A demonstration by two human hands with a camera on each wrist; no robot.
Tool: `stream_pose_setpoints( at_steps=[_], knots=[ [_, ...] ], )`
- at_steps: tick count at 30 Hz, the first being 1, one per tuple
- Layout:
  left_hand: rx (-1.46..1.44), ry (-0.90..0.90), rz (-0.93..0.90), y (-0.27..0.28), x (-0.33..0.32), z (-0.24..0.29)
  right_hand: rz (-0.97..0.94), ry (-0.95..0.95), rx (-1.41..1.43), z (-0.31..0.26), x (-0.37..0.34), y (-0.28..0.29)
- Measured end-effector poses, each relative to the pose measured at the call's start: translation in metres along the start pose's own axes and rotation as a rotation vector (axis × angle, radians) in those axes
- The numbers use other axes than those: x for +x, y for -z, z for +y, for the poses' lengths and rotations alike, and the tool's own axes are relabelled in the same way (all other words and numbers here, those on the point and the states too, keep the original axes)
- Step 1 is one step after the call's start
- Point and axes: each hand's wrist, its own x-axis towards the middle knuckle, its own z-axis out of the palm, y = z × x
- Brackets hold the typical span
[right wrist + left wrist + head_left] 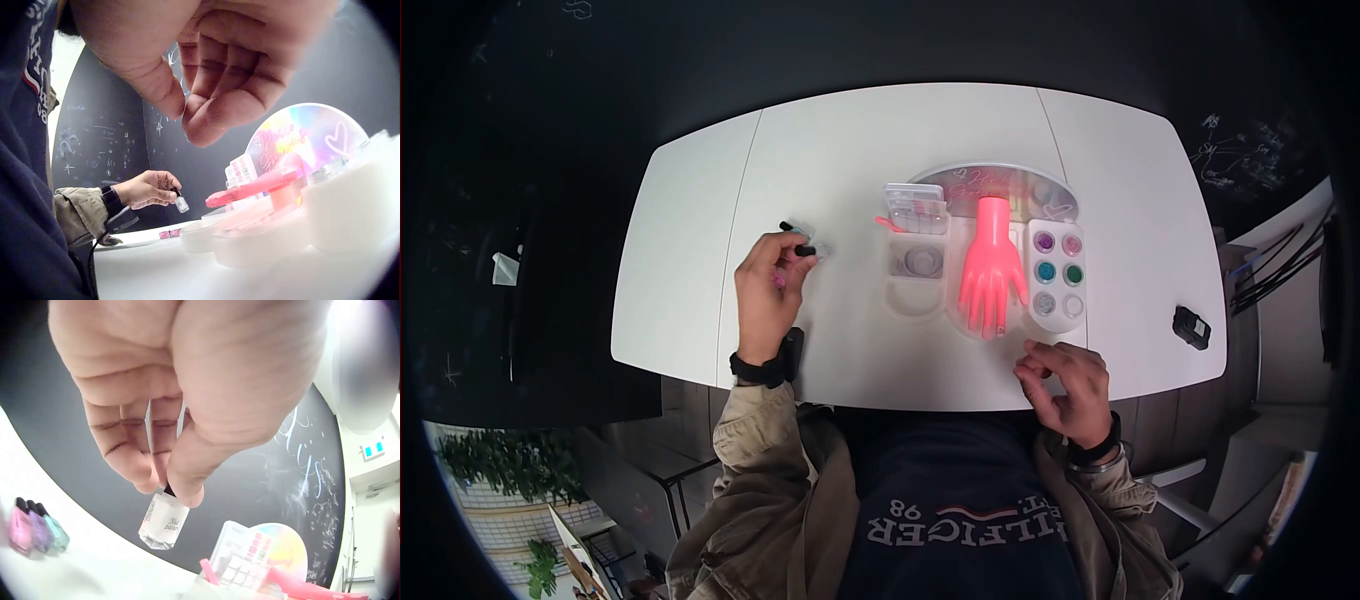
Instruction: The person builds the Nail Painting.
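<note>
My left hand [767, 285] pinches a clear nail polish bottle [165, 522] by its black cap, between thumb and fingers. The bottle hangs base down above the table's left part. Three more nail polish bottles, pink [20, 532], purple [39, 529] and teal [55, 532], stand in a row near that hand. A glowing pink model hand [992, 268] lies palm down at the middle, fingers towards me. Close to its fingertips, on the right, hovers my right hand [1072, 388], its fingers loosely curled, thumb close to the index finger, with nothing visible in them.
Behind the model hand stands a rounded iridescent panel [970, 182]. A white holder with several colour pots [1045, 272] sits right of it, clear boxes [917, 205] to its left. A black device [1191, 327] lies at the table's [840, 330] right edge.
</note>
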Motion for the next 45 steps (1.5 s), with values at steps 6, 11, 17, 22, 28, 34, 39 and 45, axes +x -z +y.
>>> stream_pose_setpoints(
  at_steps=[6,11,17,22,28,34,39,45],
  knots=[
    [0.038,-0.075,-0.137,-0.028,-0.001,0.022,-0.001,-0.009,0.0,-0.001,-0.001,0.001],
    [0.01,-0.021,-0.204,-0.034,-0.002,0.011,-0.001,-0.013,-0.002,0.002,-0.003,0.002],
    [0.012,-0.023,-0.293,-0.032,0.001,0.009,0.005,-0.008,0.008,0.002,-0.002,0.001],
    [-0.029,-0.005,-0.278,-0.018,0.013,0.007,0.005,-0.005,-0.001,0.002,-0.001,0.003],
    [0.07,0.221,-0.111,0.011,0.041,-0.017,0.02,0.015,-0.009,0.003,-0.001,0.002],
    [0.219,0.516,-0.294,-0.006,0.043,-0.041,0.002,0.008,-0.006,0.0,-0.001,0.002],
    [0.473,0.163,-0.135,-0.029,0.034,-0.07,0.01,0.015,-0.012,0.002,-0.001,0.001],
    [0.489,0.165,-0.088,-0.029,0.041,-0.062,0.012,0.027,-0.02,0.001,0.0,0.0]
  ],
)
